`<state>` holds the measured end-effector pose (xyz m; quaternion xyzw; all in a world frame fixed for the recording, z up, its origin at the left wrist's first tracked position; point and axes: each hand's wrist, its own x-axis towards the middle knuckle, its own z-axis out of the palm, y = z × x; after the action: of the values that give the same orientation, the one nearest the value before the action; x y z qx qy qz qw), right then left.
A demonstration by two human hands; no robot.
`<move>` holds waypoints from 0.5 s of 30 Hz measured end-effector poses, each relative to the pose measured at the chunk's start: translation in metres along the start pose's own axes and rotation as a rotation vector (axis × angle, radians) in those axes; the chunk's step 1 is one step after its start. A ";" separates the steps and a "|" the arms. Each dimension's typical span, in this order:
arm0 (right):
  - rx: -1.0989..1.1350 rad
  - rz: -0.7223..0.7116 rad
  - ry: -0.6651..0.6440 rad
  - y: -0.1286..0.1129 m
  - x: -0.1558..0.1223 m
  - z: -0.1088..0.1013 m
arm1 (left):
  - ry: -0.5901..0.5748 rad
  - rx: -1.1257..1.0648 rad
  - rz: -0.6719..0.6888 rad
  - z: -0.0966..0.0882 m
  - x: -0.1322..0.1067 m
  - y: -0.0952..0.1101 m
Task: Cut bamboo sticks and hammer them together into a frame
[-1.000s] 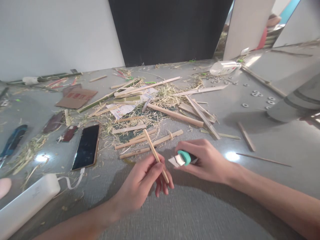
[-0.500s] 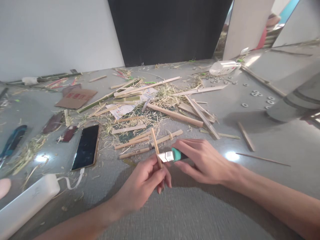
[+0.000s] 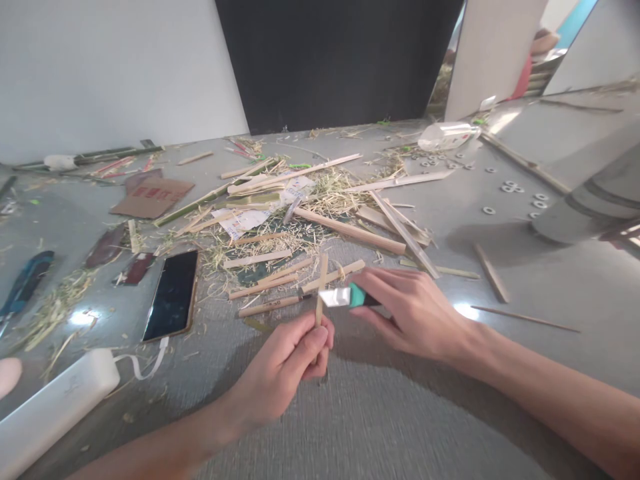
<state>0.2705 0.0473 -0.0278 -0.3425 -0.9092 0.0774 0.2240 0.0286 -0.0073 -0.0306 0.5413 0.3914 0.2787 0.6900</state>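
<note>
With left hand [image 3: 296, 353], gripping slim pale wooden strip [image 3: 321, 285], tip pointing far, near-centre over grey surface [image 3: 380, 427]. With right hand [image 3: 415, 310], clasping teal-and-black knife [image 3: 356, 295] with silver blade [image 3: 336, 297]. Since a second ago, brought blade from apart to apparent contact, partway along strip; reads as paring in progress.

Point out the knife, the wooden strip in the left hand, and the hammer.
Knife [image 3: 341, 297]: head view, on its metal blade.
Wooden strip [image 3: 323, 279]: head view, on its face near the visible middle.
Hammer [image 3: 350, 230]: head view, midway along its wooden handle.
</note>
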 end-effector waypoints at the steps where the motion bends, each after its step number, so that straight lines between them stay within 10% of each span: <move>1: -0.012 0.034 0.022 0.003 0.000 -0.002 | -0.023 -0.041 -0.004 0.000 0.000 -0.001; 15: -0.021 -0.113 -0.002 -0.002 0.001 -0.004 | -0.050 -0.080 -0.006 0.000 -0.001 -0.003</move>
<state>0.2700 0.0464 -0.0230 -0.2930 -0.9280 0.0556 0.2234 0.0282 -0.0085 -0.0328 0.5189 0.3643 0.2784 0.7215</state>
